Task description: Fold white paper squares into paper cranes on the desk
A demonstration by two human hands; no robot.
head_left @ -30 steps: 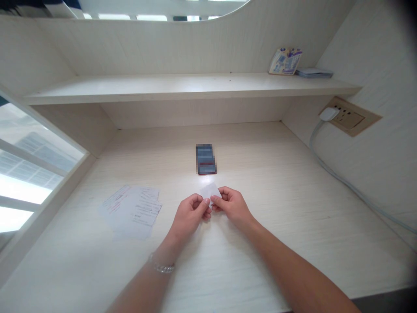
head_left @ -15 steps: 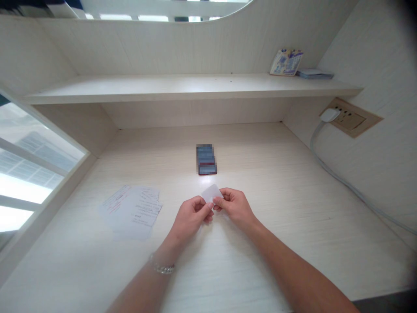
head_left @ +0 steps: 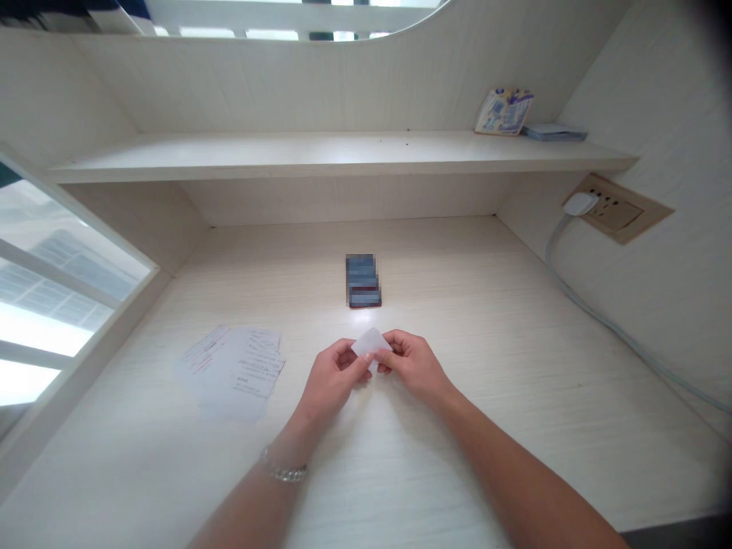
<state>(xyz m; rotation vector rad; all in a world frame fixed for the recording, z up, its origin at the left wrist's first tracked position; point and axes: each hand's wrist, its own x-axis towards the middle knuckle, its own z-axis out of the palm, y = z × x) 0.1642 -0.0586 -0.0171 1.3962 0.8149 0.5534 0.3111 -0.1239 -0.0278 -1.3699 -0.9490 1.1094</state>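
Observation:
Both hands meet over the middle of the pale wooden desk (head_left: 515, 396). My left hand (head_left: 332, 381) and my right hand (head_left: 412, 364) each pinch a small white slip of paper (head_left: 370, 343) between thumb and fingers, holding it just above the desk. A silver bracelet (head_left: 283, 469) is on my left wrist. A dark blue and red card-sized object (head_left: 362, 280), blurred out, lies flat on the desk a short way beyond the hands.
Several printed paper slips (head_left: 234, 370) lie to the left of my hands. A shelf (head_left: 320, 152) runs above the desk with a colourful packet (head_left: 503, 111) and a flat grey item (head_left: 553, 133) at its right end. A wall socket (head_left: 611, 213) with a white cable is on the right.
The hands and slip have barely shifted; the slip is turned slightly and held a touch closer between the fingertips.

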